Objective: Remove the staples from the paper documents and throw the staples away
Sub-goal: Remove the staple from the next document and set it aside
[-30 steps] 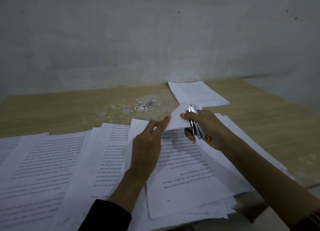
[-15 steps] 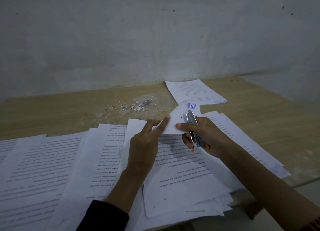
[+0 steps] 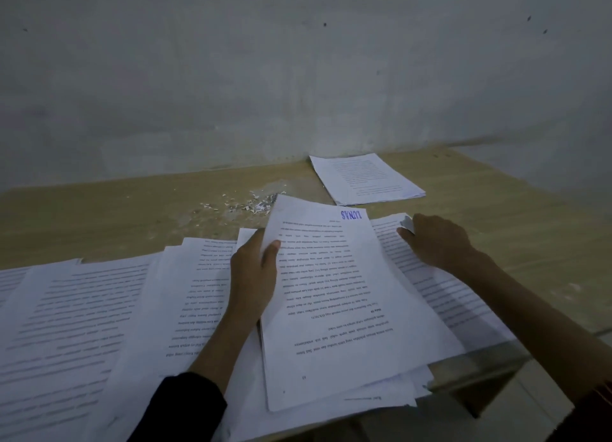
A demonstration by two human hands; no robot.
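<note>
Scanning from the left: loose sheets (image 3: 82, 309) fanned over the table (image 3: 132, 216), lying as before. Further back, toward the middle, a small pile of pulled staples (image 3: 251, 206) on the bare wood, not yet thrown away. Next, the left hand (image 3: 253, 276), pinching the left edge of the document (image 3: 337, 292), thumb on top and fingers underneath. Changed here: corner no longer folded up as half a second ago; now flat atop the heap, blue stamp showing at the far end. Then the right hand (image 3: 437, 243), gone from that corner and shifted rightward onto the neighbouring papers (image 3: 463, 296), fingers curled near a pale thing (image 3: 407, 224), maybe a tool; gripping it or not, cannot tell. Behind, a separate stack (image 3: 367, 180) by the wall. Judging by this: done with that corner; left to do, binning the staples and taking up another document.
</note>
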